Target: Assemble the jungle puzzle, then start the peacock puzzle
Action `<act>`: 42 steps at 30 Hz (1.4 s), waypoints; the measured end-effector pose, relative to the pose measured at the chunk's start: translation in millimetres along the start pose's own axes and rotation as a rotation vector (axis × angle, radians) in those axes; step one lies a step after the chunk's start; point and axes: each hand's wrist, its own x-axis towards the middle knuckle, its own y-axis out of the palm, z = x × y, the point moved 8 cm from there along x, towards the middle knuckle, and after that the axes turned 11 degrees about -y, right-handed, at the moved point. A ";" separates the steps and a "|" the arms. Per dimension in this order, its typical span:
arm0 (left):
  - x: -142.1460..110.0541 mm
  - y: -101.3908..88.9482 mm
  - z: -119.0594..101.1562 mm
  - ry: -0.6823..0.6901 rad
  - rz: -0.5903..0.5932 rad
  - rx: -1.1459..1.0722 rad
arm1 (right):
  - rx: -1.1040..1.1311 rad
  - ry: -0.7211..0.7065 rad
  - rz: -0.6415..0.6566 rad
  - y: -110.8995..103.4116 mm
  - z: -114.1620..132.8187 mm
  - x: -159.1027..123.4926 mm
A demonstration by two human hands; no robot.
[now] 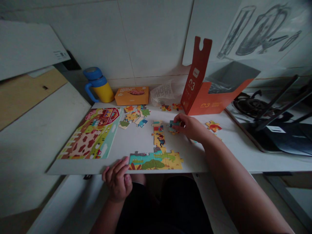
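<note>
My right hand (188,126) is closed on a blue and yellow puzzle piece (173,126), with the fingers at its right edge. It is just right of a joined column of puzzle pieces (159,135), which meets a joined bottom row (153,161) showing water, a crocodile and a green bush. My left hand (118,178) rests at the table's front edge, touching or very near the row's left end. Its fingers are loosely bent, the thumb apart, with nothing visible in them. Loose puzzle pieces (133,116) lie in a pile farther back, and another piece (213,126) lies right of my right hand.
A farm picture sheet (91,133) covers the table's left side. Behind stand a blue and yellow flask (101,86), an orange box (133,96), a clear plastic bag (162,92) and a tall opened orange box (209,97). A black device with antennas (285,135) is at right.
</note>
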 end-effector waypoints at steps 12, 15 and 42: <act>2.6 -0.6 -4.3 0.024 -0.024 0.036 | 0.126 0.197 -0.501 -57.6 -45.8 -16.9; 2.9 -1.0 -4.3 0.023 -0.030 0.029 | -0.109 0.256 -0.430 -61.5 -51.6 -19.8; -0.7 1.1 -1.8 0.086 -0.048 0.075 | -0.344 0.401 0.173 -45.8 -79.6 -57.9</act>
